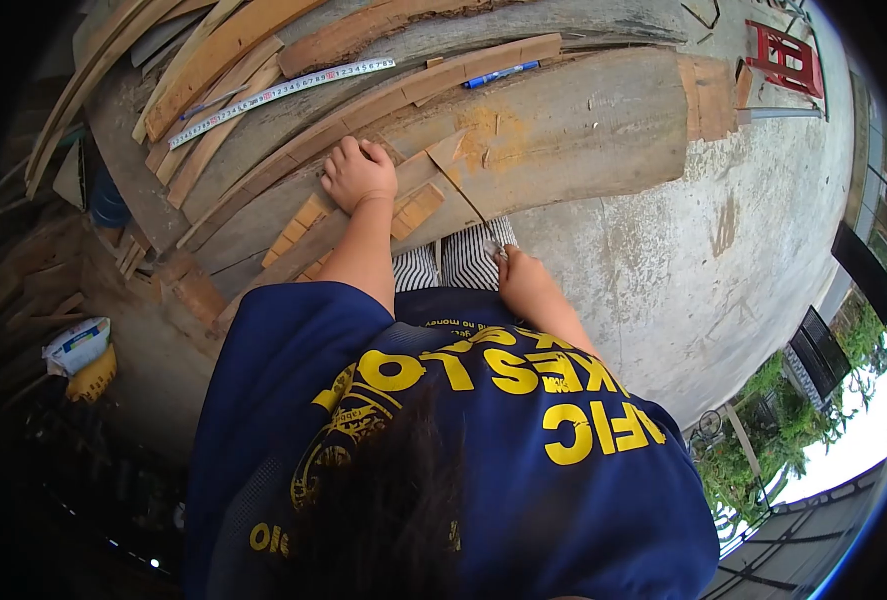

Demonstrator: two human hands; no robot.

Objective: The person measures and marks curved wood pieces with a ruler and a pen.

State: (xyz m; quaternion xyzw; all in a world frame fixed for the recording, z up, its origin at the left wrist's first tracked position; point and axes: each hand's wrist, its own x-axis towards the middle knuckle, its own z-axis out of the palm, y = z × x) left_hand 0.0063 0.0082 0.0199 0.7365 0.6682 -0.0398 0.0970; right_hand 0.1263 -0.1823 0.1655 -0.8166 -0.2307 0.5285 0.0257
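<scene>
The slab [598, 135] bears, toward its near edge, the strip [417, 176], probably light, stiff and best pinned beside the blade [460, 190] crossing its end, the right hand [530, 287] closed on the blade's near end, the left [360, 177] curled over the strip, its grip unclear.

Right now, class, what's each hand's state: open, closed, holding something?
Left hand: curled on the wooden strip; grip unclear.
Right hand: closed, holding a thin-bladed tool.
</scene>
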